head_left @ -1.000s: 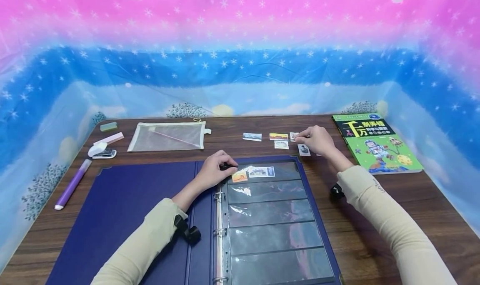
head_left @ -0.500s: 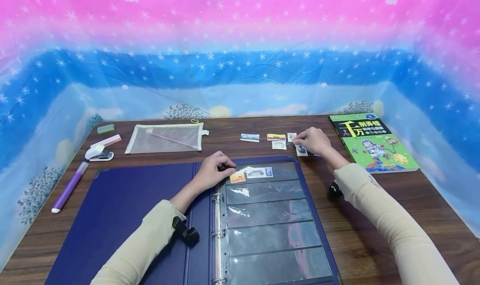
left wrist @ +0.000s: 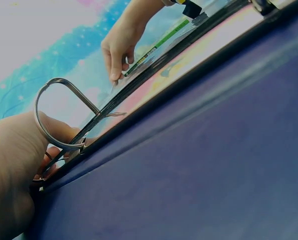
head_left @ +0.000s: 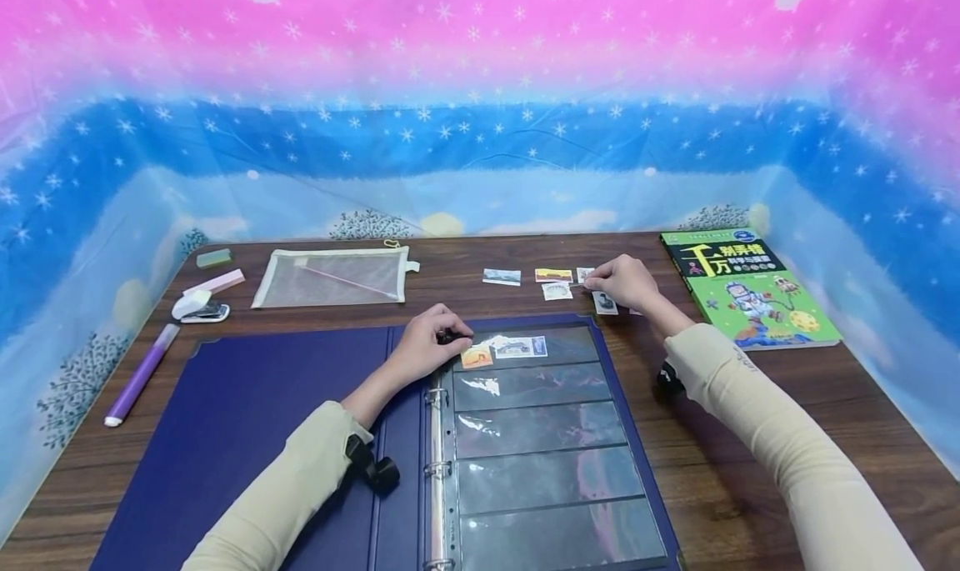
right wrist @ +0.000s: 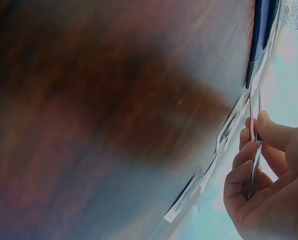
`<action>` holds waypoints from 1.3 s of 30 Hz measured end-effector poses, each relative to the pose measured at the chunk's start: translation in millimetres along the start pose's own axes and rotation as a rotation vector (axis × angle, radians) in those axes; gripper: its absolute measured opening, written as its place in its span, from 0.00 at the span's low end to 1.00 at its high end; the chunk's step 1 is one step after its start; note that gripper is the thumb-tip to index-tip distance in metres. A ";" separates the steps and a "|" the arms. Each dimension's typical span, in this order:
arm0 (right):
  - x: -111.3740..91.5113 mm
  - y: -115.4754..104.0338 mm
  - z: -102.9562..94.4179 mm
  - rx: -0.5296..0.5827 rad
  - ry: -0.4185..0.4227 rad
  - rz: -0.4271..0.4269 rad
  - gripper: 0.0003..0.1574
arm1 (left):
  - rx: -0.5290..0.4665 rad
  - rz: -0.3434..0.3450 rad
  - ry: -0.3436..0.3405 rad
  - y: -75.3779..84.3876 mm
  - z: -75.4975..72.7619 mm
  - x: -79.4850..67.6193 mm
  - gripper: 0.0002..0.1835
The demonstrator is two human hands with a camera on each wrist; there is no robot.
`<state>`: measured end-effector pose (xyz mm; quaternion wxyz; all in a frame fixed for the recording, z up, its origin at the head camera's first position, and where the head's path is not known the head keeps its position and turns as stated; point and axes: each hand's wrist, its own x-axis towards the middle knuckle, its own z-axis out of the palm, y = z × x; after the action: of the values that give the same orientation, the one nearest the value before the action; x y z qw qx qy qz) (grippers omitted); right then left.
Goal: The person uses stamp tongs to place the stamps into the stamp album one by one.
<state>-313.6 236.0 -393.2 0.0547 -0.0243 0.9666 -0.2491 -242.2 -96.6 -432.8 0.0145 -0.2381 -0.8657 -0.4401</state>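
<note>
Tweezers [right wrist: 258, 145] are held in my right hand [head_left: 624, 281], over the loose stamps at the back of the table; their tips look apart. Near that hand lie a white stamp [head_left: 557, 291], a red-and-yellow stamp [head_left: 553, 276], a dark portrait stamp [head_left: 605, 303] and a partly covered stamp [head_left: 584, 275]. My left hand [head_left: 431, 342] pinches the upper inner corner of the clear-pocket album page [head_left: 551, 425], beside a metal ring [left wrist: 64, 82]. An orange stamp [head_left: 477, 356] and a train stamp [head_left: 521, 347] sit at the top row.
The open blue album [head_left: 277, 438] covers the front middle. A mesh pouch [head_left: 330, 277] lies behind it. To the left are a purple marker [head_left: 141, 377], stapler [head_left: 200, 307], pink block [head_left: 215, 282] and green eraser [head_left: 213, 258]. A green book [head_left: 757, 300] lies right.
My right hand with the tweezers has shifted slightly among the stamps, uncovering a little more of the dark one. My left hand stays at the page corner. The head view has tilted slightly.
</note>
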 end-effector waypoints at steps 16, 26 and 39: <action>0.9 -1.5 7.1 0.063 -0.074 -0.010 0.17 | 0.005 -0.014 -0.005 -0.2 0.2 -1.6 0.05; 0.9 -3.6 4.8 0.049 -0.072 -0.037 0.18 | 0.010 -0.031 -0.007 0.3 -0.9 -0.6 0.05; 3.5 -10.8 8.5 0.083 -0.113 -0.030 0.16 | 0.008 -0.029 -0.006 0.3 -0.3 0.5 0.05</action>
<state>-315.9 222.2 -395.7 0.1062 -0.0504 0.9504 -0.2881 -242.5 -96.5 -432.3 0.0066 -0.2265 -0.8710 -0.4360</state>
